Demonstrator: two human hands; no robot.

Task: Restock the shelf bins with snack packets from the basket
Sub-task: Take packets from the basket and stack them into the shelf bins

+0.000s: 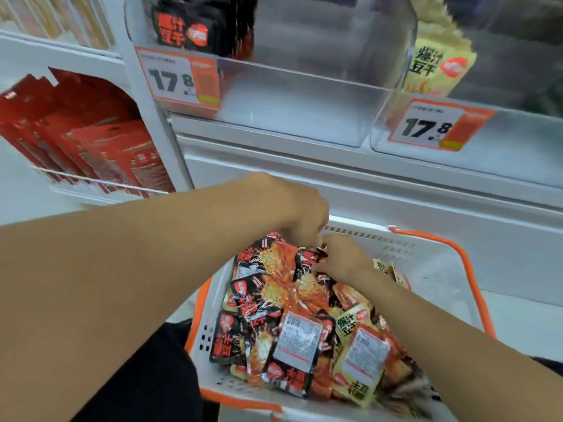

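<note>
A white basket [432, 263] with an orange rim sits low in front of the shelf, piled with black-and-orange snack packets [268, 287] and some yellow ones [356, 345]. Both my hands reach into its far end. My left hand [301, 214] curls its fingers down onto the top of the black packets. My right hand [341, 257] grips a black packet just beside it. Above, a clear shelf bin [304, 95] holds black packets [198, 25] at its left end. The neighbouring clear bin [518, 141] holds a yellow packet [438, 62].
Orange price tags reading 17.8 hang on the left bin's front [179, 80] and on the right bin's front [438, 126]. Red boxed goods [91, 141] fill a rack at the left. A white shelf ledge [396, 184] runs between the bins and the basket.
</note>
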